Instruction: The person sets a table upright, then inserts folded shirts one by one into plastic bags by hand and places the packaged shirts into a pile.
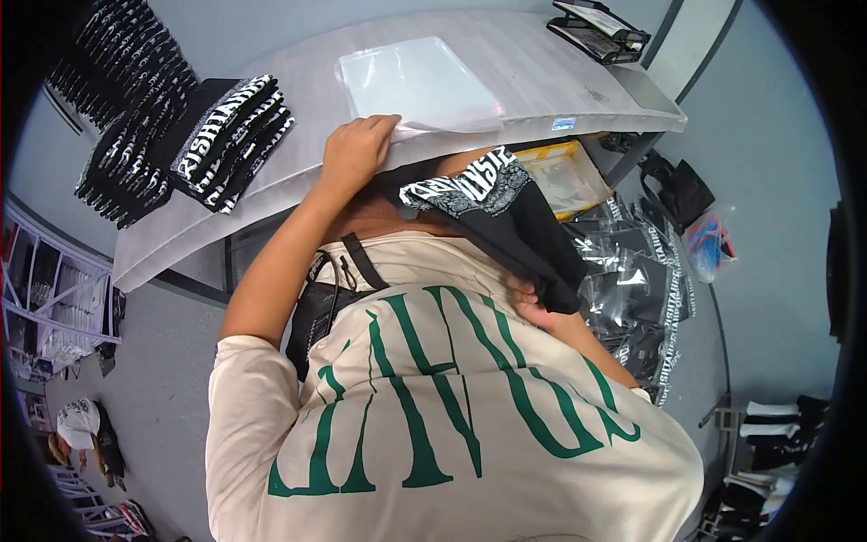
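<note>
As right hand point(535, 309) clamps garment point(524, 230) | left hand point(359, 149) at bags point(411, 79), grip unclear | box point(547, 150): plastic point(562, 181)

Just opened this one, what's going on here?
The left hand is at the near edge of clear plastic bags on the table. The right hand holds a black cloth item close to the body. Folded black items are stacked on the table's left; clear-wrapped black packs lie to the right.

Pale table point(307, 108) with clear bags point(411, 77), garments point(226, 144)
</note>
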Available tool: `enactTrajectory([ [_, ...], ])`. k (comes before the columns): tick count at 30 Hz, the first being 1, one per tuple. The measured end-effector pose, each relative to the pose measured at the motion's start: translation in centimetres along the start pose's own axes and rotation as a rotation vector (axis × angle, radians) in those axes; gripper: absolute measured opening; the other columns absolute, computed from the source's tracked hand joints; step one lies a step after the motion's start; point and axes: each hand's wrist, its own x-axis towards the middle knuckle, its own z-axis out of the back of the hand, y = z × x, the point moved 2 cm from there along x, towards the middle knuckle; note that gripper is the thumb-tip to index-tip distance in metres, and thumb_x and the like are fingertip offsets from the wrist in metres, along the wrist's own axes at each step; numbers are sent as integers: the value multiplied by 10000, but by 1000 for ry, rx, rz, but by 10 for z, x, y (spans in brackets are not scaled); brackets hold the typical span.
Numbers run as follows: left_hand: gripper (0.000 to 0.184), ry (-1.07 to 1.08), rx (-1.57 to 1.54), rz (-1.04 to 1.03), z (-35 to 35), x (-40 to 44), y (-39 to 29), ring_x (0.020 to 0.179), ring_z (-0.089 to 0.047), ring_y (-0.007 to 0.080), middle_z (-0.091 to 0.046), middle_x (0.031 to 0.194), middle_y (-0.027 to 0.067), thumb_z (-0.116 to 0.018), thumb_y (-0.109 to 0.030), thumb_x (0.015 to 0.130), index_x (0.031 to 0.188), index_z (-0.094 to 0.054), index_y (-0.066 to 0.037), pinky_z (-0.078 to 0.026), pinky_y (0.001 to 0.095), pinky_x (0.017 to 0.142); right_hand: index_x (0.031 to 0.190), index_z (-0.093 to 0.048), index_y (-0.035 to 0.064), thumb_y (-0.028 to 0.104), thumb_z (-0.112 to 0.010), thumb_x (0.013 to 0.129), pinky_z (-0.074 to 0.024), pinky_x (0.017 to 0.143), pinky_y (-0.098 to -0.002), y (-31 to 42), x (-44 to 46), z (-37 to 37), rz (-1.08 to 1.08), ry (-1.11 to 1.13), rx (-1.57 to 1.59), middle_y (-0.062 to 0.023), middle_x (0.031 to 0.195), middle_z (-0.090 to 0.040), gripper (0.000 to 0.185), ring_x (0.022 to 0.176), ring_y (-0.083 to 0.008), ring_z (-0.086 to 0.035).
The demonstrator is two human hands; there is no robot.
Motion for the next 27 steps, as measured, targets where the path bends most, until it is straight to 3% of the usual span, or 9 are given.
enactTrajectory([
  [9, 183, -48, 90, 5, -5, 19, 4, 826, -673, 234, -702, 942, 33, -622, -146, 827, 997, -688, -142, -544, 370, 685, 1164, -566, 43, 498, -450, 913, -465, 600, -363, 3, -7, 24, 5, -124, -122, -178, 1053, -611, 533, 830, -314, -568],
  [11, 178, -15, 112, -21, -11, 14, 7, 828, -670, 230, -700, 939, 28, -627, -146, 819, 986, -687, -146, -544, 368, 687, 1200, -550, 30, 520, -435, 911, -479, 615, -395, -8, -3, -4, -10, -7, 1, -220, 1104, -601, 581, 860, -351, -589],
  [18, 198, 33, 49, -92, -4, 9, -4, 903, -656, 217, -705, 1009, 17, -618, -268, 892, 1045, -712, -185, -523, 382, 736, 1175, -589, 53, 529, -444, 910, -508, 653, -405, -8, -11, 12, -25, -92, -61, -173, 1087, -637, 564, 872, -311, -631],
  [20, 215, 43, 75, -123, -4, 9, -2, 928, -650, 213, -703, 1029, 18, -614, -294, 906, 1065, -716, -191, -515, 382, 753, 1169, -613, 64, 493, -482, 916, -549, 732, -414, -12, -15, -2, 445, -119, -1105, -140, 1108, -655, 515, 932, -277, -654],
  [21, 216, 44, 59, -109, -6, 8, 2, 941, -643, 213, -700, 1040, 21, -613, -295, 909, 1065, -720, -191, -505, 382, 762, 1169, -613, 64, 493, -482, 916, -549, 732, -414, -15, -15, -9, 446, -117, -1105, -140, 1108, -655, 515, 932, -277, -654],
  [23, 216, 47, 43, -96, -10, 7, 7, 954, -635, 212, -696, 1051, 24, -613, -296, 912, 1065, -725, -192, -496, 382, 771, 1187, -617, 64, 439, -516, 925, -561, 846, -419, -28, -15, -57, 436, -472, -863, -130, 1155, -654, 469, 992, -272, -658],
  [24, 210, 37, 18, -95, -11, 7, 9, 943, -636, 214, -696, 1050, 27, -614, -292, 913, 1056, -729, -191, -493, 381, 767, 1187, -617, 64, 439, -516, 925, -561, 846, -419, -23, -14, -49, 435, -474, -862, -130, 1155, -654, 469, 992, -272, -658],
  [26, 204, 28, -6, -89, -11, 7, 9, 933, -636, 215, -695, 1050, 29, -614, -287, 914, 1047, -734, -190, -489, 380, 763, 1215, -608, 55, 401, -527, 934, -549, 919, -419, -18, -11, -26, 90, -194, -99, -133, 1186, -647, 453, 1020, -286, -653],
  [27, 213, 34, -33, -59, -9, 10, 9, 941, -631, 226, -691, 1066, 38, -603, -267, 925, 1068, -729, -172, -491, 383, 776, 1215, -608, 55, 401, -527, 934, -549, 919, -419, -16, -11, -21, 89, -194, -100, -133, 1186, -647, 453, 1020, -286, -653],
])
